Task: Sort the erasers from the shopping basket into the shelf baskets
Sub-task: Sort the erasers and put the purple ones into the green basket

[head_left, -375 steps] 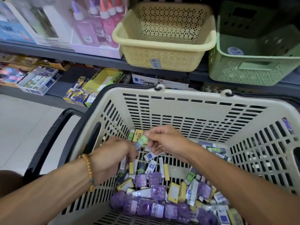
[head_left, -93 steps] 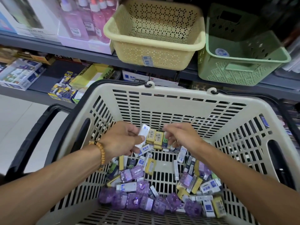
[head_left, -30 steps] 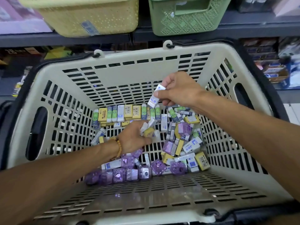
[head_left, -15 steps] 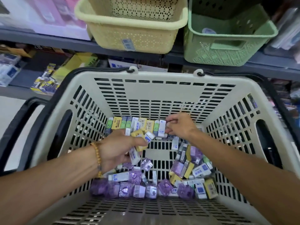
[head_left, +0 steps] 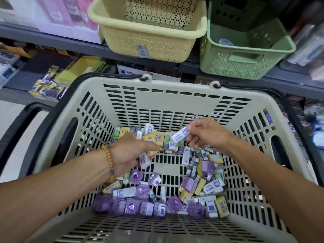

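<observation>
Pinching a white eraser with a blue label (head_left: 180,136) between thumb and fingertips, the right hand (head_left: 204,134) holds it tilted in the air above the pile. The left hand (head_left: 130,152) is curled round a small clutch of erasers (head_left: 148,148): a yellow one and a couple of white ones poke out past the fingers (how many in all I cannot tell). A beaded bracelet (head_left: 109,163) sits on that wrist.

Both hands are down inside the beige shopping basket (head_left: 175,106), whose black handles hang folded to the sides. A row of erasers (head_left: 164,140) stands on end against the far wall, just behind the hands. Loose erasers (head_left: 206,183) in white, yellow and green lie scattered on the slotted floor, and purple wrapped ones (head_left: 133,206) crowd the near edge.

Beyond the rim, on a grey shelf (head_left: 52,40), sit a yellow basket (head_left: 149,32) and a green basket (head_left: 245,51) side by side, touching or nearly so. Boxed stationery (head_left: 47,85) fills the lower shelf to the left.
</observation>
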The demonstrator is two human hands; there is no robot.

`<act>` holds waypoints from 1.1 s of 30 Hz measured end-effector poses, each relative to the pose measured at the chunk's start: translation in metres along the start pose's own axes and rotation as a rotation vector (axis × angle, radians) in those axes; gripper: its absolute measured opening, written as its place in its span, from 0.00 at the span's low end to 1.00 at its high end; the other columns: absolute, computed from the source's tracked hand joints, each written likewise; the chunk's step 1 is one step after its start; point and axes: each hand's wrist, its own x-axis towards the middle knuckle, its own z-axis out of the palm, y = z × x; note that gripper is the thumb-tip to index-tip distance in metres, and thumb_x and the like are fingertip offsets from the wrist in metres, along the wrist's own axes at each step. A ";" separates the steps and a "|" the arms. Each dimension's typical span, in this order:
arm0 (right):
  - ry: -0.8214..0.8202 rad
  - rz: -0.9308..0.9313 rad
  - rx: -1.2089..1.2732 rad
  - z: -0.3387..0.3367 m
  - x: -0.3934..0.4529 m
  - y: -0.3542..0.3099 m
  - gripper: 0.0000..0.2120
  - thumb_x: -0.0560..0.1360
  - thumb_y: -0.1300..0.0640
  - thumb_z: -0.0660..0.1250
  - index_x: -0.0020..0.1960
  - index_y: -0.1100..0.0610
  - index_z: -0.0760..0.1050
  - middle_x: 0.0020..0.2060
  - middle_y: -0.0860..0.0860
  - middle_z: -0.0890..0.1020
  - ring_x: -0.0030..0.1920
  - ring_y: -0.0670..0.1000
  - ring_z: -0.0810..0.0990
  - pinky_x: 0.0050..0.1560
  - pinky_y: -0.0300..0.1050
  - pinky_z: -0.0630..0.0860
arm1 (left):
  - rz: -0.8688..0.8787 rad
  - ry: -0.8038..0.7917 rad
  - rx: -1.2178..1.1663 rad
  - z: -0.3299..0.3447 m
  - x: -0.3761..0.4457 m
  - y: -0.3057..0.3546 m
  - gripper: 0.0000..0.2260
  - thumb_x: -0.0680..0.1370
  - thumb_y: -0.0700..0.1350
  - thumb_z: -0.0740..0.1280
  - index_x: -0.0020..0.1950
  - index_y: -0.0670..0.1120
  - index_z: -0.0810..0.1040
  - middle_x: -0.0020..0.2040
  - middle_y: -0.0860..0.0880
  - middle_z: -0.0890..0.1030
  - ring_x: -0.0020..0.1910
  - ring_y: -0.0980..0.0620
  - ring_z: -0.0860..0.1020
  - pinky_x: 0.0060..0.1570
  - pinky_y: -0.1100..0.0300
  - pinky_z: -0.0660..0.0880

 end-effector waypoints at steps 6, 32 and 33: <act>0.084 0.089 -0.333 0.002 0.020 0.016 0.10 0.82 0.60 0.61 0.45 0.62 0.78 0.38 0.58 0.83 0.34 0.51 0.82 0.35 0.41 0.80 | 0.025 0.012 0.077 -0.002 0.000 0.001 0.21 0.71 0.38 0.74 0.61 0.37 0.74 0.52 0.43 0.83 0.44 0.49 0.82 0.51 0.50 0.76; -0.132 -0.053 0.083 0.073 0.028 -0.025 0.11 0.79 0.56 0.68 0.42 0.62 0.79 0.29 0.54 0.79 0.25 0.47 0.75 0.27 0.39 0.73 | -0.079 0.121 0.038 -0.036 -0.029 -0.004 0.12 0.81 0.44 0.63 0.53 0.36 0.78 0.34 0.45 0.79 0.25 0.53 0.73 0.23 0.62 0.71; -0.112 -0.046 0.060 0.082 0.034 -0.026 0.12 0.79 0.56 0.68 0.43 0.64 0.79 0.30 0.56 0.79 0.25 0.48 0.75 0.27 0.40 0.72 | -0.097 0.141 0.015 -0.042 -0.035 -0.006 0.11 0.81 0.43 0.63 0.53 0.35 0.79 0.34 0.45 0.79 0.25 0.53 0.73 0.23 0.62 0.71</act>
